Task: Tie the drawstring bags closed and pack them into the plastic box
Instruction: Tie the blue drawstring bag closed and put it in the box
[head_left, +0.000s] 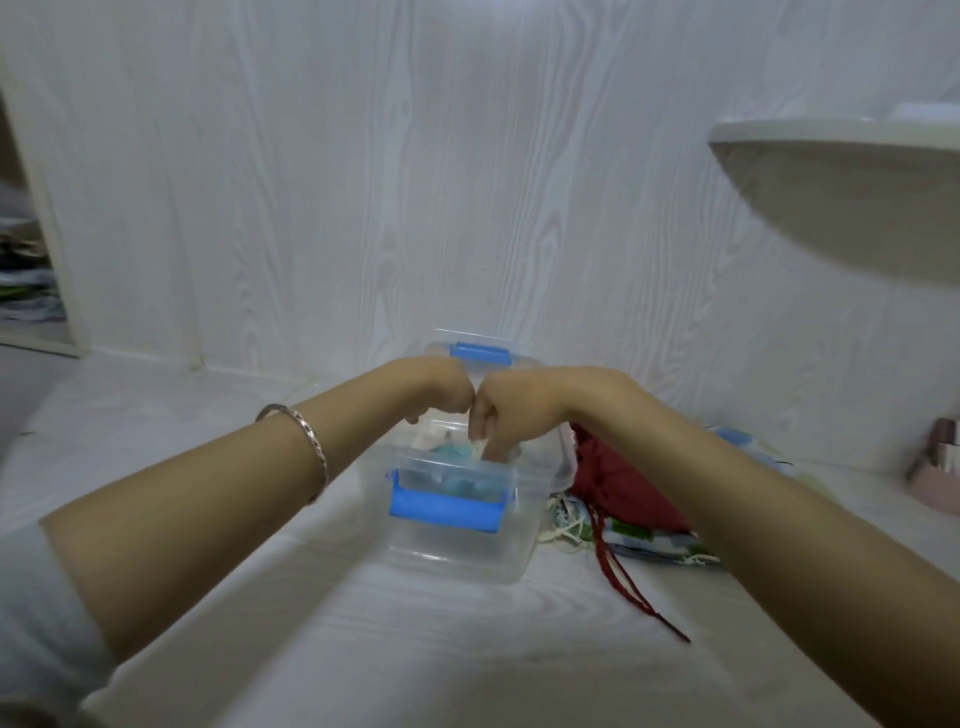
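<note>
1. Nearest, the red cord (660, 616) trails loose over the floor (311, 623) toward 5 o'clock of the plastic box (457, 556). It runs just beside the right forearm, so I judge that a backward pull of that arm could snag it and drag its bag.
2. The box stands with its near blue latch (444, 506) hanging unfastened. It looks light, so a hard tug on a cord inside may slide or tip it.
3. At 3 o'clock of the box lies the red bag (618, 483) on top of patterned bags (654, 543). None of these is packed yet, and their cords lie tangled, so lifting one may bring another along.
4. Inside the box sits a pale bag (447, 449) with teal showing. If its knot is left slack, it may open once let go.
5. The right hand (511, 410) hangs over the box mouth, its fingers (493, 447) curled tight and pinching something pale on that bag.
6. The left hand (441, 387) meets it knuckle to knuckle, fingers curled under. I cannot tell whether it holds anything.
</note>
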